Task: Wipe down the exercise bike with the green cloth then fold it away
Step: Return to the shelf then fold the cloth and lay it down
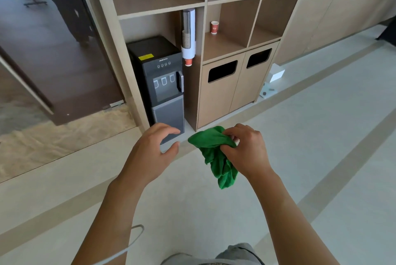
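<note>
Here, nearest the camera, 2 bare forearms reach forward over the pale floor, and the crumpled green cloth (216, 157) hangs bunched from the right hand (246, 151), whose fingers and thumb pinch its upper folds. The cloth's long axis runs roughly top to bottom, its free tail drooping below the wrist. The left hand (154, 146) holds nothing; its fingers are loosely curved and parted, the thumb apart from them, just beside the cloth's upper left edge but not touching it. That edge lies to the right of the left hand, so I judge a short reach across would let it take a corner for folding. Beyond the hands stand a black water dispenser (159, 80) and a tan wooden shelf unit (214, 35). No exercise bike is clearly visible.
</note>
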A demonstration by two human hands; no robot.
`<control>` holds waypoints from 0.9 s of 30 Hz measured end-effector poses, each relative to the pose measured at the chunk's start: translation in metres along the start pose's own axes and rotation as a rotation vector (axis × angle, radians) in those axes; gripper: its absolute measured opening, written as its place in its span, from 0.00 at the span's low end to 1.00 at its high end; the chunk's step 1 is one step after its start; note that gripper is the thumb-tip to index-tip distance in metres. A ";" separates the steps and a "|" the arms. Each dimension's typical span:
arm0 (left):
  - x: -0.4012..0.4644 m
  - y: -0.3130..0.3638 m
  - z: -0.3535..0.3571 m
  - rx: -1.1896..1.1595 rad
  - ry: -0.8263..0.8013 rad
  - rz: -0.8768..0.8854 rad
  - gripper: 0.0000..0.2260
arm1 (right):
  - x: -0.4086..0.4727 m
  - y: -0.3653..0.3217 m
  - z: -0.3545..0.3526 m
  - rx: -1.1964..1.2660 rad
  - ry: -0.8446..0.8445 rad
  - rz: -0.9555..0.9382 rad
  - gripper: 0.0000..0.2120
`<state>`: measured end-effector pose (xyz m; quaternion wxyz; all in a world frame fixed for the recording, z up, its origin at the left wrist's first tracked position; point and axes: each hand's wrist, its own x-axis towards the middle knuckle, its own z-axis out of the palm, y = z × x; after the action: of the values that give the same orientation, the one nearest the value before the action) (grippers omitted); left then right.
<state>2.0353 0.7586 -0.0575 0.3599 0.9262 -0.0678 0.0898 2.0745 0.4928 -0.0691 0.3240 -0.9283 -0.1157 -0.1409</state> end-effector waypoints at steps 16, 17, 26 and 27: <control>0.149 -0.048 0.015 0.017 0.130 -0.109 0.12 | 0.194 0.039 0.064 0.090 -0.114 -0.156 0.11; 0.163 -0.045 0.020 0.010 0.129 -0.113 0.13 | 0.209 0.044 0.066 0.100 -0.127 -0.177 0.11; 0.286 -0.021 0.068 -0.024 0.111 -0.132 0.23 | 0.331 0.088 0.074 0.212 -0.215 -0.311 0.11; 0.296 -0.021 0.071 -0.017 0.140 -0.132 0.21 | 0.341 0.093 0.076 0.223 -0.228 -0.325 0.11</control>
<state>2.3358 0.7077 -0.0591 0.3770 0.9169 0.0180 0.1299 2.4360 0.5119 -0.0641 0.3823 -0.8659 -0.3146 -0.0718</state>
